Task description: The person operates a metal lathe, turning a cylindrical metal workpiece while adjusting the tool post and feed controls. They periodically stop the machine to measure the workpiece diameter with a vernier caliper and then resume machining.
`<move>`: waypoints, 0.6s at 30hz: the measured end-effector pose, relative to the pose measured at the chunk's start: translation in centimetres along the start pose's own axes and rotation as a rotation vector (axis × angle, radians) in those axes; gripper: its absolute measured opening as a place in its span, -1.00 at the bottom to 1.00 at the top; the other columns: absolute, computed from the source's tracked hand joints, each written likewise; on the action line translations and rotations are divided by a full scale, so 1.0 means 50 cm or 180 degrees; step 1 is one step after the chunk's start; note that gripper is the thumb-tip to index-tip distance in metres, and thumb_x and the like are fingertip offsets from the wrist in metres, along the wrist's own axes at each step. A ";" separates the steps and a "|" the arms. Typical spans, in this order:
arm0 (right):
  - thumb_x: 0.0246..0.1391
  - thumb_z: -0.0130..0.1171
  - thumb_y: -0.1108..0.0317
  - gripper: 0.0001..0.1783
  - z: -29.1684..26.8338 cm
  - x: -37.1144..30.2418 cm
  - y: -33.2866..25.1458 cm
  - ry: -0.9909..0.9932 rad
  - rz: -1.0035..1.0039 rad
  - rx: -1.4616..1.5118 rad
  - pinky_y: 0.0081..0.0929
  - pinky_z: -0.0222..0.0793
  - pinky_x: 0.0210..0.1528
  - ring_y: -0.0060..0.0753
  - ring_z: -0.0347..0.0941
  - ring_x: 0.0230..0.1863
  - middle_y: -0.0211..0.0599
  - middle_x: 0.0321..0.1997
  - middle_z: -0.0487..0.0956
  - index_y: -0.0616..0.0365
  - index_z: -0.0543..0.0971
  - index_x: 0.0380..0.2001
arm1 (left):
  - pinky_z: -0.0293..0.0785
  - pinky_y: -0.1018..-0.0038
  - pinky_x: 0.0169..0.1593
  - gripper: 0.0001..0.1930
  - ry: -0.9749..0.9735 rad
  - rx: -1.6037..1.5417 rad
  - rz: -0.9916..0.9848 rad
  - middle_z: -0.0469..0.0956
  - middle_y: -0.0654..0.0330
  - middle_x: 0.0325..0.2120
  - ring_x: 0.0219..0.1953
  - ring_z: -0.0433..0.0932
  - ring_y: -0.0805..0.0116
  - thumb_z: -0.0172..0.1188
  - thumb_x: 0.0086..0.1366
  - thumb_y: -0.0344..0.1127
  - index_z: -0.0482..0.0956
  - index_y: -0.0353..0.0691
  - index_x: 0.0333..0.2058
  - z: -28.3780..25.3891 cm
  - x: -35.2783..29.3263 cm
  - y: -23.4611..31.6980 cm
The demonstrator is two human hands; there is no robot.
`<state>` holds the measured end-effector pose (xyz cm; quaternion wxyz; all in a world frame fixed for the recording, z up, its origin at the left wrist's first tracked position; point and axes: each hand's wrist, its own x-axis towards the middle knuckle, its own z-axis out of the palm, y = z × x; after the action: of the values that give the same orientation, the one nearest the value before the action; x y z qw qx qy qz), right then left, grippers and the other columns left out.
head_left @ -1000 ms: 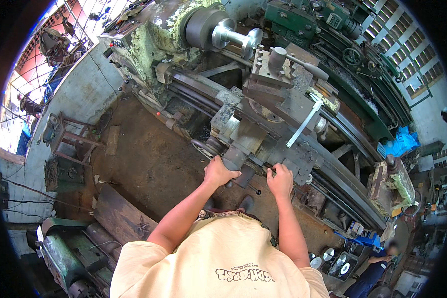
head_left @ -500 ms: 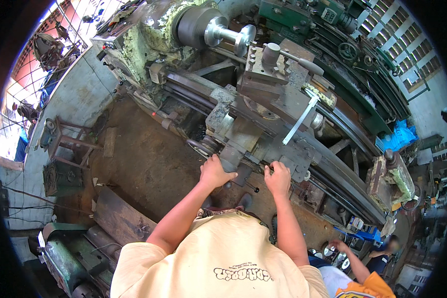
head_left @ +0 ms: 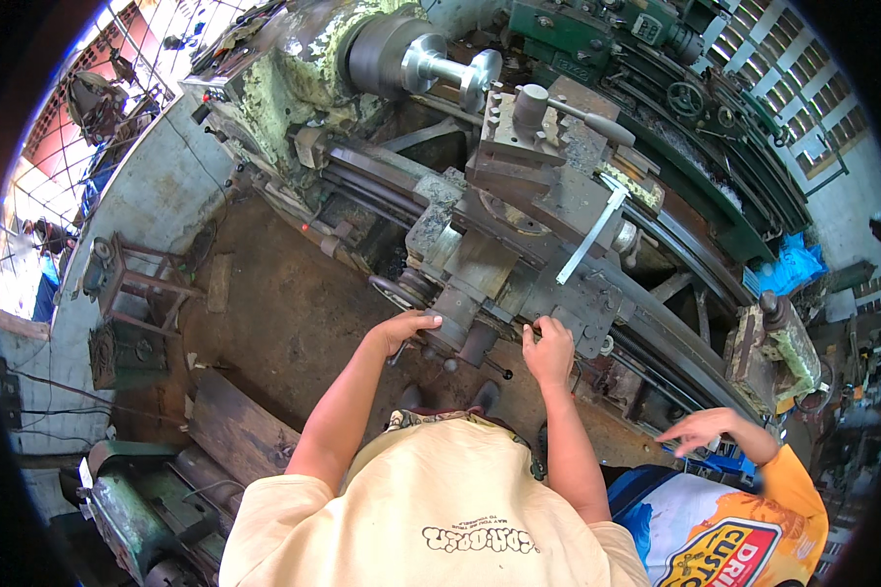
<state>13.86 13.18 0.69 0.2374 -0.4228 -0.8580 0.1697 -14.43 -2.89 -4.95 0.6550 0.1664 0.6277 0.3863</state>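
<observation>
At the front of a lathe carriage, my left hand (head_left: pixel 401 331) is closed round a crank handle (head_left: pixel 394 356), its thumb stretched toward the round cross-slide hub (head_left: pixel 447 329). Most of its fingers are hidden. My right hand (head_left: pixel 550 350) has its fingers bent at the carriage's front edge; what they grip, if anything, is hidden. Above them stands the tool post (head_left: pixel 527 127) with its long clamping lever (head_left: pixel 597 125). A shiny flanged metal workpiece (head_left: pixel 450 70) sits in the dark chuck (head_left: pixel 387 54). A caliper (head_left: pixel 594 235) lies on the carriage top.
On the right, a co-worker's hand (head_left: pixel 705 428) reaches toward the lathe bed. The tailstock (head_left: pixel 778 352) stands at the bed's right end. A green lathe (head_left: pixel 646 88) is behind, a green machine (head_left: pixel 137 509) at lower left, and a small wooden stand (head_left: pixel 147 284) by the left wall.
My left hand has moved left and slightly nearer, from the top of the hub to the crank handle. My right hand stays put. The co-worker has come closer, hand stretched toward the lathe.
</observation>
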 end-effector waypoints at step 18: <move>0.12 0.38 0.29 -0.79 -0.002 0.001 -0.003 0.0002 -0.0053 -0.0043 -0.05 0.43 -0.10 0.12 0.55 -0.25 -0.11 -0.31 0.65 0.18 0.60 -0.40 | 0.39 0.32 0.28 -0.19 0.0414 0.0712 0.0267 0.64 -0.02 0.09 0.15 0.57 0.15 0.54 0.10 0.05 0.55 -0.46 0.18 0.052 -0.043 0.055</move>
<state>13.78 13.16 0.87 0.2361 -0.4172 -0.8626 0.1618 -12.57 -1.96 -1.09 0.5736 0.2390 0.7006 0.3509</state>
